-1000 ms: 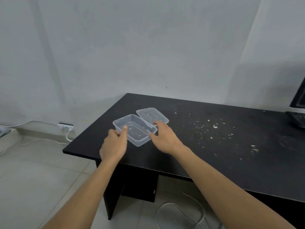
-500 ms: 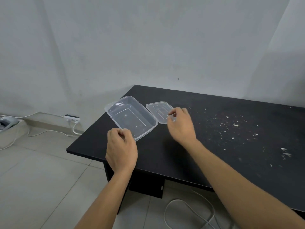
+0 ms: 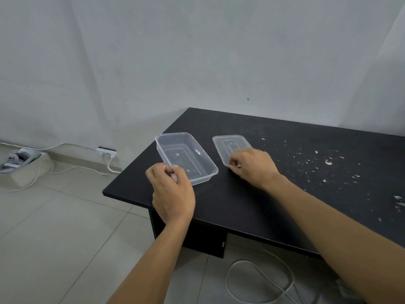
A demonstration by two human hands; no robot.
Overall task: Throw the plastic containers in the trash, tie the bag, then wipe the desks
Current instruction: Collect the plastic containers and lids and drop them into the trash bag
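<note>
Pinching the near corner of the clear container's rim, the left hand has thumb and fingers curled around the plastic; the tub extends away from that grip, over the black desk's left end. Just beside it, the flat lid lies apart, its near edge nipped by the right hand's curled fingertips. White crumbs scatter farther right. 2 cables trail on the tiled floor.
</note>
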